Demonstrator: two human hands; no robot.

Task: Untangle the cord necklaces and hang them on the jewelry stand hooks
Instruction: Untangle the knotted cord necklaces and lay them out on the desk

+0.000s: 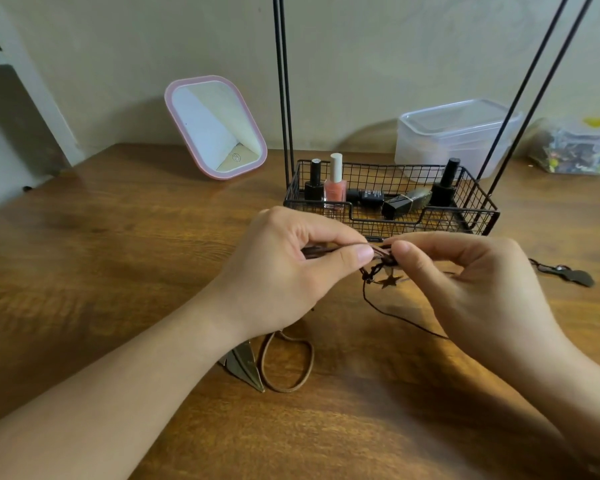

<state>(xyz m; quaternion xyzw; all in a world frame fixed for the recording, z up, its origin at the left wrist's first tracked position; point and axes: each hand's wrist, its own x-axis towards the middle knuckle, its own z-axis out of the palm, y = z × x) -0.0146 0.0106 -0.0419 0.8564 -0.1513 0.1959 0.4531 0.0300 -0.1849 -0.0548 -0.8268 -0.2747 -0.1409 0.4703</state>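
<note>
Brown wood makes up the surface (118, 271), and most of the job is not done yet. Nearest to the person, a tan cord loop (288, 365) lies flat on the wood, with a pointed metal leaf (245, 367) just beside it. It looks free of the knot, but I cannot tell for sure, as the left arm hides where it goes. It is not hung up.

A bit farther on, both hands are at the knot (383, 261). The left hand (291, 268) pinches a bunch of cords between thumb and finger. The right hand (471, 282) pinches the same bunch, touching it from the other side. A small star charm (391, 280) hangs just under the knot, and a thin dark cord (395, 315) trails down from it toward the right wrist. So the untangling is still in hand.

Off to the right of the knot, well apart, another dark necklace (565, 273) lies on the wood. It is not hung either.

Beyond the knot stands the wire basket (478, 216) of the stand, with nail polish bottles (335, 185) inside. Thin black rods (284, 98) rise from it and go out of view at the top. The hooks cannot be seen, so I cannot tell if anything hangs there. I think all the hanging is left to do.
</note>
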